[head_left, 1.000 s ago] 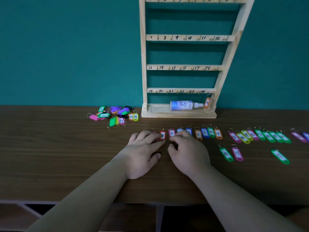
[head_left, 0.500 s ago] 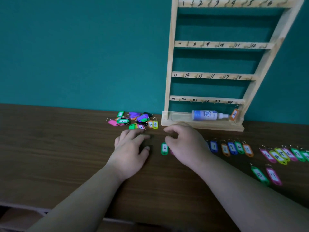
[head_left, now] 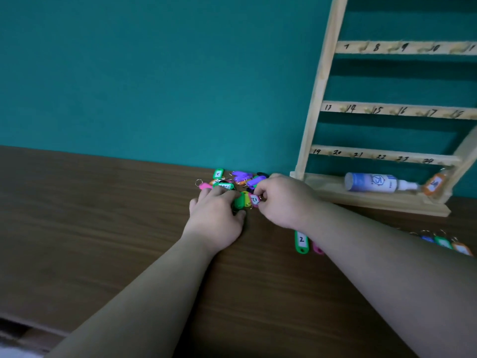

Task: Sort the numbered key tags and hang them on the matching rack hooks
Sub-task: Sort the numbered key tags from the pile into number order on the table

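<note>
Right hand: the right hand point(head_left: 284, 200) is curled at the near edge of the heap. A pink tag point(head_left: 254, 200) is pinched between thumb and fingertips, white label turned up. The number is too blurred to be read for certain.

Left hand: the left hand point(head_left: 215, 217) is laid palm down just beside it, fingers bent over a green tag point(head_left: 239, 202). Whether that tag is gripped or only pressed down cannot be told.

Why held so: the label is judged to be turned upward so the number can be read before a place is chosen. The heap is probably being steadied by the left hand so that one tag alone is drawn out.

Pile: the unsorted pile of tags point(head_left: 241, 177) is bunched against the wall, touched by both sets of fingertips, just left of the rack's base.

Rack: the wooden rack point(head_left: 318, 99) is stood to the right of the hands. One orange tag point(head_left: 435, 186) is hung at the bottom right, and a spray bottle point(head_left: 374, 182) is laid in the tray.

Sorted tags: a green tag numbered 2 point(head_left: 300, 241) is laid flat on the table point(head_left: 103, 228) beside the right forearm. A row of tags point(head_left: 444, 242) is lined up further right.

Stage: sorting is judged under way, hanging barely begun.
</note>
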